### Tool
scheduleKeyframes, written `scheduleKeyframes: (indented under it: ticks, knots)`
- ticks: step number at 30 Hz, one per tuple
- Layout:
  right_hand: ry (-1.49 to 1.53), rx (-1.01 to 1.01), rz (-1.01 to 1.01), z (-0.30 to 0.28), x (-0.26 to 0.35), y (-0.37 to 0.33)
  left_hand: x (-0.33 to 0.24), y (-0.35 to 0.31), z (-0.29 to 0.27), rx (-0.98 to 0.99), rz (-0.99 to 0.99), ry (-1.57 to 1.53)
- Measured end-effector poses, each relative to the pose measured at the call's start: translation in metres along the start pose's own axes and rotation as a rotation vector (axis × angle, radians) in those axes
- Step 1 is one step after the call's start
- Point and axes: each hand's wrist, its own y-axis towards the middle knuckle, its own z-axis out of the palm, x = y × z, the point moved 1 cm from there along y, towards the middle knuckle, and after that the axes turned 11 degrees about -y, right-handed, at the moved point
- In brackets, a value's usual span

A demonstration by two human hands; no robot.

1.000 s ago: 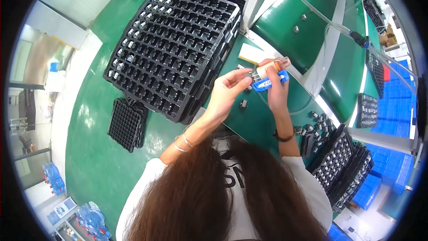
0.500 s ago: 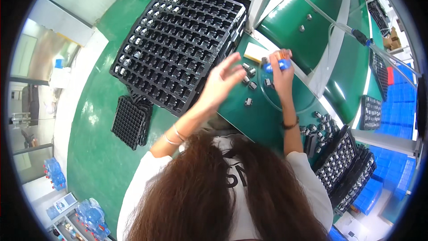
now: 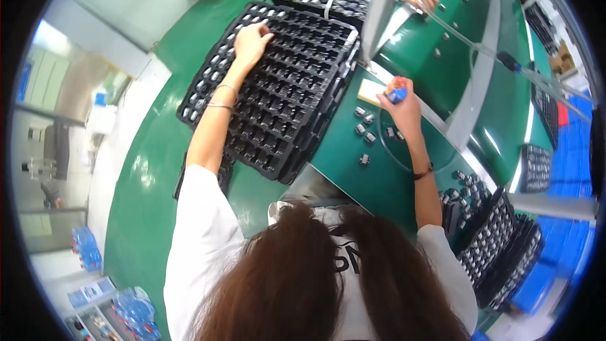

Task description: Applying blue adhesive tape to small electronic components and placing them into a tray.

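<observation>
My left hand [image 3: 251, 43] reaches over the far left part of a large black tray [image 3: 268, 159] with rows of pockets. Its fingers are bent down toward the pockets, and whatever they pinch is hidden. Small silver-and-black parts [image 3: 207, 74] fill pockets along the tray's left side. Above the green table, my right hand [image 3: 407, 110] is closed around a blue-and-orange handheld object [image 3: 397, 95], its exact kind unclear. Several loose metal parts [image 3: 364, 127] lie on the tabletop to the left of that hand.
A pale yellow-edged block [image 3: 371, 92] lies near the belt. Along the right runs a green conveyor belt [image 3: 413, 57] behind a metal post [image 3: 380, 16]. Filled trays [image 3: 489, 240] stand at the right. Another person's hand [image 3: 424, 4] is at the belt's far end.
My left hand has swung from beside the table parts, fingers spread, up and left over the tray. The right hand keeps its hold. A co-worker's arm shows more at the top.
</observation>
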Motion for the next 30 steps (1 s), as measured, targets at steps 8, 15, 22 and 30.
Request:
scheduleKeyframes:
  ticks: [8, 15, 22, 30]
  knots:
    - [0.116, 0.117, 0.1, -0.026, -0.03, -0.027, -0.002, 0.009, -0.005, -0.113, -0.06, -0.076]
    - [0.137, 0.011, -0.029, -0.024, -0.003, -0.008, -0.099, -0.063, -0.028, 0.166, -0.557, -1.553]
    - [0.094, 0.069, 0.004, -0.009, 0.004, -0.002, -0.166, -0.177, -0.005, 0.365, -0.924, -1.946]
    - [0.046, -0.067, -0.08, 0.0, 0.002, -0.001, -0.196, -0.233, 0.016, 0.425, -1.126, -2.019]
